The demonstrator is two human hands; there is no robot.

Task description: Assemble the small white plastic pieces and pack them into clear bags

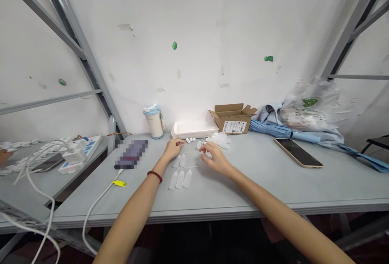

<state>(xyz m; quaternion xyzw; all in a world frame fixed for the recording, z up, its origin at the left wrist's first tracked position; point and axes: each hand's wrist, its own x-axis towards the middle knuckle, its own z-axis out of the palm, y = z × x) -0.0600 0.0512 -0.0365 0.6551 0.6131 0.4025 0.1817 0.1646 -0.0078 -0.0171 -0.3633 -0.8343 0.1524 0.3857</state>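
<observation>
Head cam, from my end of the feed: I see the left grip (174,149) just behind the laid-out slips, fingers curled in; can't tell if anything's pinched there. Right grip (215,157) is loosely parted, nothing visible btwn thumb & fingers, just beside the heap of translucent white plastic-looking slips (223,140), which lies in front of the open brown cardboard box (234,123). Progress, my read: approx 5 set out, i.e. a near row of three flat translucent white slips (179,179), side by side w/ narrow ends pointing away, on the smooth light-grey tabletop (349,183), plus a pair of similar whitish slips (182,160) just behind, close to left grip. That portion looks done; the heap's prob what's left, qty unclear b/c pieces overlap & right grip hides some. A few small white lumps (190,140) sit btwn the grips, in front of the long shallow white tray (194,129); can't ID 'em. Well apart: cream cylindrical bottle w/ pale-blue lid (154,123) at L rear, black-screened phone w/ tan edge (298,153) off R.
</observation>
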